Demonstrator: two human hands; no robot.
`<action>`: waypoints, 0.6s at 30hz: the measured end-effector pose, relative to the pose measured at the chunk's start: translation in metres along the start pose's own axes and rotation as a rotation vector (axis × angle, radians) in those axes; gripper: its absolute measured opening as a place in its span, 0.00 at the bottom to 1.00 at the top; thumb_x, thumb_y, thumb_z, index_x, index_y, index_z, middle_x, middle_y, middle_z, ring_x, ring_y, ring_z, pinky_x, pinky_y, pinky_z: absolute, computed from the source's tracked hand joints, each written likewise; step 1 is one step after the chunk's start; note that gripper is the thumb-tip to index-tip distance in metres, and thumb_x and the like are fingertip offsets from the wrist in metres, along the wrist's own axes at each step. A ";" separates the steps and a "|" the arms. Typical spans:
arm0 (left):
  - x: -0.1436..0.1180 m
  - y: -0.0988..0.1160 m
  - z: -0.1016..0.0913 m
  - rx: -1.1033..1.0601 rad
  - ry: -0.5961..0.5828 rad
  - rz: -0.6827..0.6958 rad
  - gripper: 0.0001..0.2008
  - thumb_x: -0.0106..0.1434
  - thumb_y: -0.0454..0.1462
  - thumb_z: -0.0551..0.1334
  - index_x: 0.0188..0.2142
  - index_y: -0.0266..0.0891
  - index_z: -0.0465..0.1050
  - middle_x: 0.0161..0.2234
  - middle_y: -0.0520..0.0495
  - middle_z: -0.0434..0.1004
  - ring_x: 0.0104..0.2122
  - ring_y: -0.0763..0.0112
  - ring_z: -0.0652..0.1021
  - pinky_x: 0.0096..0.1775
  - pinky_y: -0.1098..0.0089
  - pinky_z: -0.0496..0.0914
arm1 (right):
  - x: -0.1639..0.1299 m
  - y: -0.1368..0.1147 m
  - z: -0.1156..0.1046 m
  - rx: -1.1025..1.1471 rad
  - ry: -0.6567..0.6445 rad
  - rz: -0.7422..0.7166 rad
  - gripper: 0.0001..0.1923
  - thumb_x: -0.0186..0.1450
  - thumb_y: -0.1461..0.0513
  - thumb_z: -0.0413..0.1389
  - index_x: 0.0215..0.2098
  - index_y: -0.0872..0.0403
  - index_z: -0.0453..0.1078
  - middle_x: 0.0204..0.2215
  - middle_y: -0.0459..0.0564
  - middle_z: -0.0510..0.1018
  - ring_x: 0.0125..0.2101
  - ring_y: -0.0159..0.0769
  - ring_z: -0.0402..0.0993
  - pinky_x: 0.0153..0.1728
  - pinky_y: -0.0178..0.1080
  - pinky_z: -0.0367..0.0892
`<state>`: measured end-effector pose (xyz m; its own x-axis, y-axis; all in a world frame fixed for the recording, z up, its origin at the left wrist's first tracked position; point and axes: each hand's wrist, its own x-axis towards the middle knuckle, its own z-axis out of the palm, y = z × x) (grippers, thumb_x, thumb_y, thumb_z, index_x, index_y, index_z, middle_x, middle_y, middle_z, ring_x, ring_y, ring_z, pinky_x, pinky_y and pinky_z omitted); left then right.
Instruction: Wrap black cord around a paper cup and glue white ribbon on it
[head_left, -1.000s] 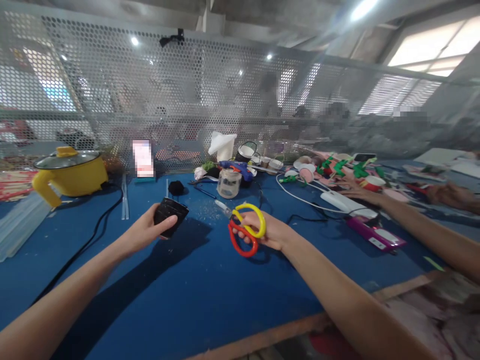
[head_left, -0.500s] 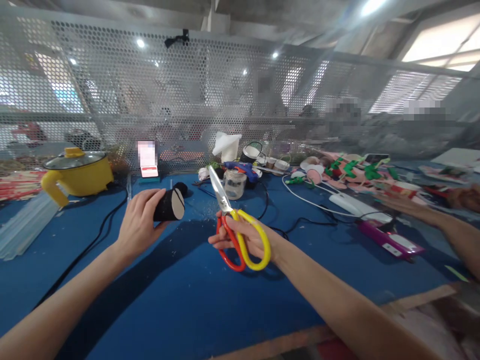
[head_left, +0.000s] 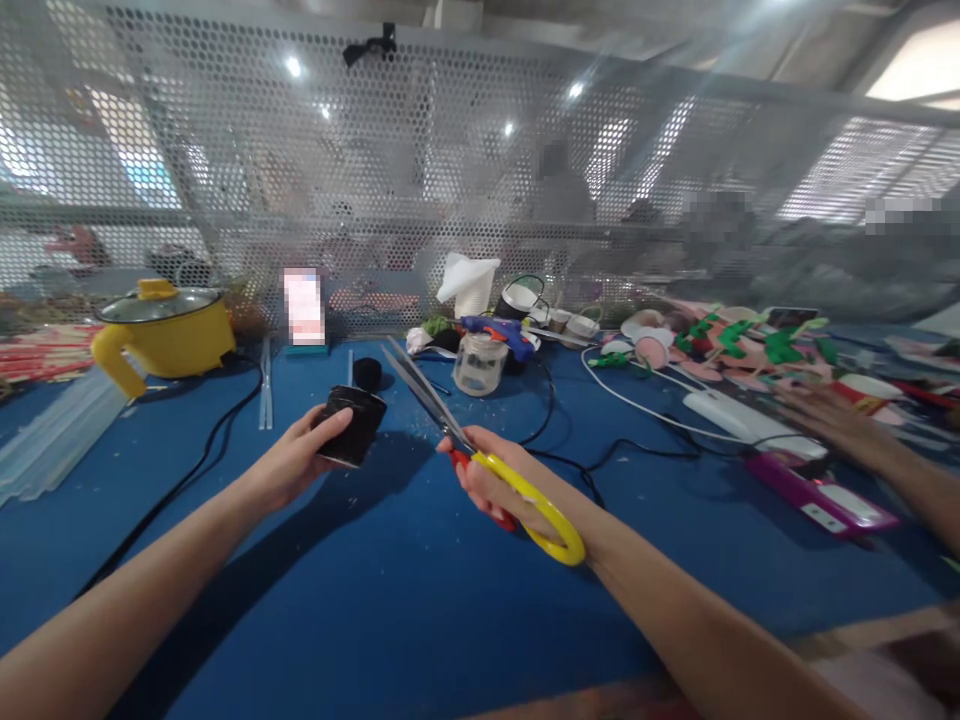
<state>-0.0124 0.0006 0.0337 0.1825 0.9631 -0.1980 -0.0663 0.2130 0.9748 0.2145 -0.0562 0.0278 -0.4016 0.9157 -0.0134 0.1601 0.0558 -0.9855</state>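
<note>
Between the thumb and fingers of my left hand is a black cup-shaped piece, tilted, its dark shiny side facing me. My right hand grips scissors with one yellow and one red handle. Their blades are slightly apart and point up and left, to the right of the black piece and not touching it. A round black ball-like thing sits on the table just behind the black piece.
On the blue table, a clear jar and a blue glue gun stand behind the scissors. At left is a yellow electric pot; at right, a purple power strip, cables and another person's hand.
My left hand has turned the black piece so its pale end no longer shows, and moved slightly right. The scissors have turned in my right hand, blades now spread. The view has shifted slightly.
</note>
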 end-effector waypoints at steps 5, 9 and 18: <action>-0.002 -0.002 -0.002 -0.051 -0.088 0.032 0.19 0.49 0.42 0.65 0.39 0.37 0.68 0.31 0.46 0.76 0.28 0.69 0.76 0.28 0.73 0.68 | 0.000 0.001 -0.009 -0.123 -0.003 0.007 0.26 0.54 0.43 0.51 0.41 0.53 0.60 0.20 0.39 0.59 0.17 0.23 0.53 0.16 0.29 0.52; 0.001 -0.004 -0.011 -0.061 -0.096 0.089 0.21 0.46 0.42 0.65 0.40 0.38 0.69 0.33 0.44 0.77 0.31 0.64 0.76 0.30 0.70 0.68 | -0.002 0.005 -0.017 -0.271 -0.009 -0.038 0.23 0.54 0.48 0.55 0.41 0.54 0.61 0.23 0.42 0.62 0.20 0.25 0.54 0.20 0.30 0.55; 0.006 0.000 -0.022 0.089 -0.076 0.207 0.21 0.47 0.42 0.63 0.42 0.41 0.68 0.38 0.46 0.74 0.37 0.62 0.74 0.33 0.71 0.67 | -0.005 -0.002 -0.012 -0.616 0.049 0.034 0.25 0.49 0.52 0.60 0.42 0.52 0.65 0.30 0.47 0.70 0.27 0.34 0.64 0.26 0.35 0.60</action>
<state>-0.0326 0.0101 0.0307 0.2476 0.9688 0.0116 -0.0241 -0.0058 0.9997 0.2273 -0.0559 0.0318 -0.3477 0.9374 -0.0206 0.6693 0.2328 -0.7056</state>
